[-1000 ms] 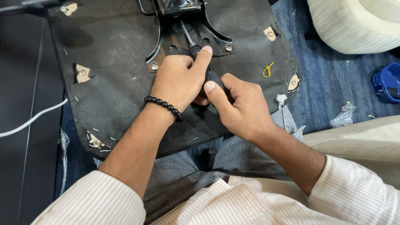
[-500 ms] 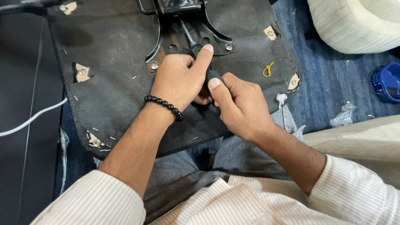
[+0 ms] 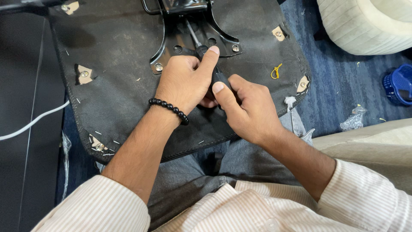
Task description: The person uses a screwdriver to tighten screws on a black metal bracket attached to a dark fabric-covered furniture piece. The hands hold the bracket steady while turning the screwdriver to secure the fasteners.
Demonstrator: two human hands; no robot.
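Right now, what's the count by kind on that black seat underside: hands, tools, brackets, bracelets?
Hands: 2, left hand and right hand
Screwdriver: 1
Metal bracket: 1
Bead bracelet: 1
Total: 5

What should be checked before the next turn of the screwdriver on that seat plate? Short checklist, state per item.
1. Both hands on screwdriver handle: ok; left hand, right hand.
2. Shaft runs to metal plate: ok.
3. Tip seated in a screw: cannot tell, hidden.
4. Seat base resting on lap: ok.
5. Outer plate screw in place: ok.
6. White cable apart from hands: ok.
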